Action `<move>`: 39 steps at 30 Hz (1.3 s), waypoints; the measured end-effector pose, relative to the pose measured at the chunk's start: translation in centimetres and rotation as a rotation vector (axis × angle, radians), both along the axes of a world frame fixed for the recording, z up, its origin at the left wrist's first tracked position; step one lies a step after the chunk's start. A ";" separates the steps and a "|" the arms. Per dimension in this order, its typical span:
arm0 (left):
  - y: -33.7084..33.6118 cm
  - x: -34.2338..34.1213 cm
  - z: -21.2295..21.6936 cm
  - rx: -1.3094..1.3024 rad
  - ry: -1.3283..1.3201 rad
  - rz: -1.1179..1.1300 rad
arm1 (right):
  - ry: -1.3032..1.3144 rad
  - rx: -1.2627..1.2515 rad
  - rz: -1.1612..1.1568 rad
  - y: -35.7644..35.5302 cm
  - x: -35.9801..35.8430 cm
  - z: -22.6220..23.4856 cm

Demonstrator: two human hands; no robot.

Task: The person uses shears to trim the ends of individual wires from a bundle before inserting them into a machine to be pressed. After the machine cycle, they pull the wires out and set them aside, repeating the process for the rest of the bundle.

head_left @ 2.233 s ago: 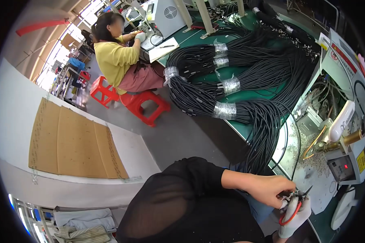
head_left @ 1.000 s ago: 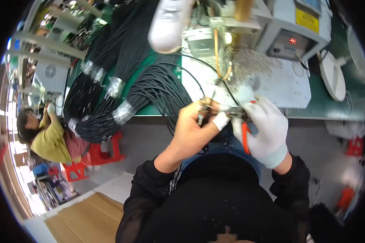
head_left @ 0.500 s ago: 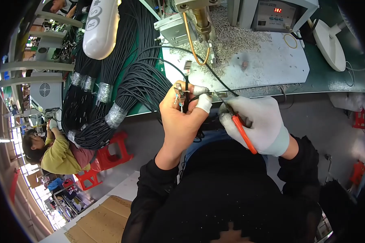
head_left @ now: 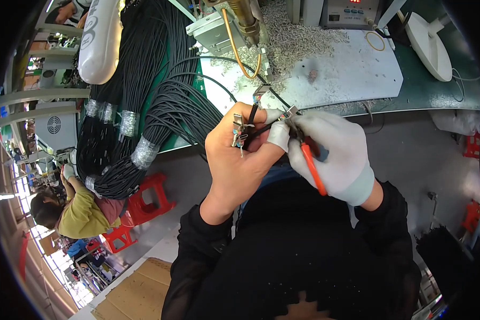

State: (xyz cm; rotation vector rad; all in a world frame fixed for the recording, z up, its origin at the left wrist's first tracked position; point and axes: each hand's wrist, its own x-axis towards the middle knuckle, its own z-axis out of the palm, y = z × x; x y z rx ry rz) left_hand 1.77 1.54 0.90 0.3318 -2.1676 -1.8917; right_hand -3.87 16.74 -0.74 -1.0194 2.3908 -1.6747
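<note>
fingers on the left hand point(head_left: 240, 162) pinch a black cable point(head_left: 260, 130), its metal plug point(head_left: 289, 113) sitting between both hands. gloved right hand point(head_left: 333, 152) grips red-handled pliers point(head_left: 313, 169); looks like plier work on the plug, so next move needs steady pinching imo.

Pliers point(head_left: 313, 169) have orange-red handles, sitting at a slant in the gloved right hand point(head_left: 337, 152), dark nose right up at a shiny metal connector point(head_left: 289, 113). Couple of black cables point(head_left: 254, 114) bunched in the left hand point(head_left: 240, 162), other connectors point(head_left: 238, 126) poking out, bits of blue showing.
</note>
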 end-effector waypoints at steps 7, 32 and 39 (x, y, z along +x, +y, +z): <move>-0.2 -0.3 -0.1 -0.020 -0.071 -0.036 | -0.241 0.117 0.062 0.5 0.1 0.3; -8.0 -5.6 -3.9 0.541 -0.288 -0.126 | -0.637 0.094 0.026 -0.1 -7.9 -0.6; -8.7 -9.4 -4.9 0.407 -0.361 -0.299 | -0.746 -0.004 0.187 -3.8 -11.8 -2.4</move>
